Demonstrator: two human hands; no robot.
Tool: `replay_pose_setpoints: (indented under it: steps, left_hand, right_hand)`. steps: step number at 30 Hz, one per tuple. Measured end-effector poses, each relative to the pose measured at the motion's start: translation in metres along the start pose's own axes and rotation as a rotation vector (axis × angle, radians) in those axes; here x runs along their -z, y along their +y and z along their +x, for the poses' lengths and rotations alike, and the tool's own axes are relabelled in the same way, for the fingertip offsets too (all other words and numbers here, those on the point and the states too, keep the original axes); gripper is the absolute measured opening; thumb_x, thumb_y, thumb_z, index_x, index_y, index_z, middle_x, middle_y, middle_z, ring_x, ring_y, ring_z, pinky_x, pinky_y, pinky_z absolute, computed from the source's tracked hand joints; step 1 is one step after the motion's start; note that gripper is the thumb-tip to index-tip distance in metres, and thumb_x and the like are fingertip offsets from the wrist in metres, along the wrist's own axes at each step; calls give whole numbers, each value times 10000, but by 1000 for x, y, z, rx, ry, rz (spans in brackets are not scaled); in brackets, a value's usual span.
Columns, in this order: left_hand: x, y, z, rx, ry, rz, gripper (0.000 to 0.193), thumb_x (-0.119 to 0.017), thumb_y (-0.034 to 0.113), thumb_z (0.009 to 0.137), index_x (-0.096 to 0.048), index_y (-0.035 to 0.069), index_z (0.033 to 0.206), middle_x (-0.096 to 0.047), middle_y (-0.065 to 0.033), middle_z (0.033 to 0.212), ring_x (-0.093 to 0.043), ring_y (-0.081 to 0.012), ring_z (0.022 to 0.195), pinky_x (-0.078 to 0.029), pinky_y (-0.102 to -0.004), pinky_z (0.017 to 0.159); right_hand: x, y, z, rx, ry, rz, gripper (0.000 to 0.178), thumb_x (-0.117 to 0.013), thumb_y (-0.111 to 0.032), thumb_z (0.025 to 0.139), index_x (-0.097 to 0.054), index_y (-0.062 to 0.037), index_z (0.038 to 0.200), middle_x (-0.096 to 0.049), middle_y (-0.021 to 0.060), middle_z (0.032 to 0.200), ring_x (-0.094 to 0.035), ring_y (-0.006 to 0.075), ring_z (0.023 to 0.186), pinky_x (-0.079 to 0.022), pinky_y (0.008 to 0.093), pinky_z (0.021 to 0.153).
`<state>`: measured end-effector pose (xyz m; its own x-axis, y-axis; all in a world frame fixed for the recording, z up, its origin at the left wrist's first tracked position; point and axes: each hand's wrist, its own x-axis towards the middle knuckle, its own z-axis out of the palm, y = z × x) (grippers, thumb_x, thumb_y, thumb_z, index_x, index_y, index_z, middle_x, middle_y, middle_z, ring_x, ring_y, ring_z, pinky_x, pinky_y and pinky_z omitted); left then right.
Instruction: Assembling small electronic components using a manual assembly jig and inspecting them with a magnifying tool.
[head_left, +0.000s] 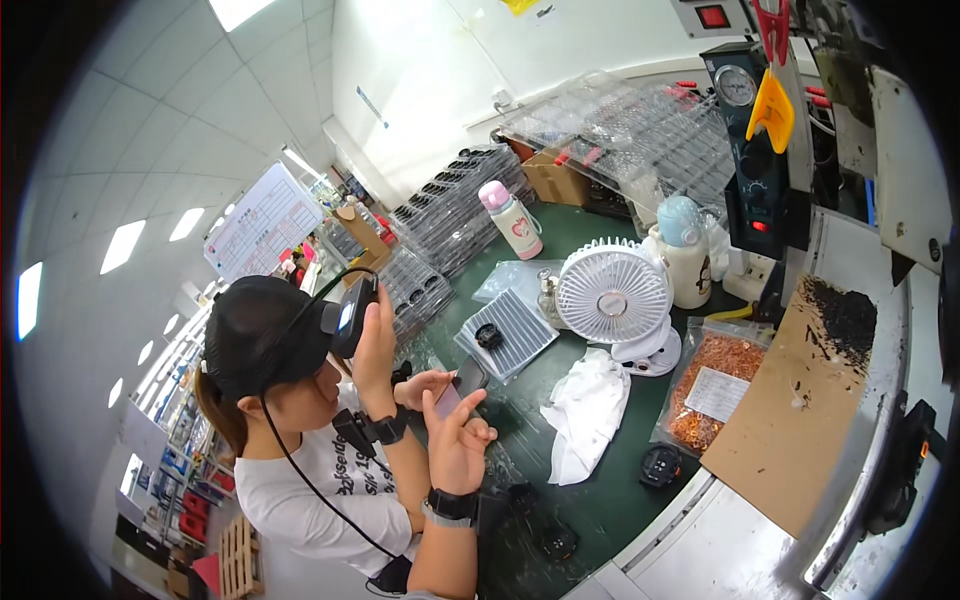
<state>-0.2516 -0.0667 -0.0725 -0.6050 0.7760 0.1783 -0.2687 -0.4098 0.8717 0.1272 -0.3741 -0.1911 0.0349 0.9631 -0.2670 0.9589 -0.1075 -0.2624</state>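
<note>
What I take to be my left hand point(458, 445) is raised left of the middle, a dark wristband on its wrist. Its thumb and one finger stretch out apart; the other fingers are loosely curled. No held thing shows in it. Just behind it, a person in a black cap point(268, 335) and white shirt holds a dark phone point(470, 378) in one hand. A pinkish surface point(446, 402), perhaps part of a phone, shows between my fingers. The person's other hand point(374, 350) is at a black head-worn device point(352, 315). My right hand is out of view.
On the green table point(520, 430) are a white fan point(612, 300), a white cloth point(588, 415), a grey ribbed tray point(508, 335), a pink-capped bottle point(511, 220) and a bag of orange parts point(712, 385). Brown board point(790, 420) lies right; stacked clear trays point(455, 210) stand behind.
</note>
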Motion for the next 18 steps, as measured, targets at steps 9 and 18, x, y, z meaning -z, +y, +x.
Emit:
replay_pose_setpoints:
  steps: [9, 18]
  left_hand:
    - [17, -2, 4, 16, 33, -90, 707, -420, 95, 923, 36, 255, 1439, -537, -190, 1141, -524, -142, 619, -458, -322, 622]
    - [6, -6, 0, 34, 20, -156, 774, -444, 82, 907, 100, 226, 1439, -582, -179, 1038, -503, -147, 540, -472, -342, 560]
  right_hand:
    - [1, 21, 1, 38, -89, -79, 674, -609, -404, 741, -469, -31, 1284, -470, 235, 1301, -427, 432, 1187, -281, 589, 978]
    - [19, 64, 45, 141, -24, -205, 661, -588, -423, 749, -486, -38, 1277, -476, 227, 1304, -448, 422, 1178, -298, 598, 961]
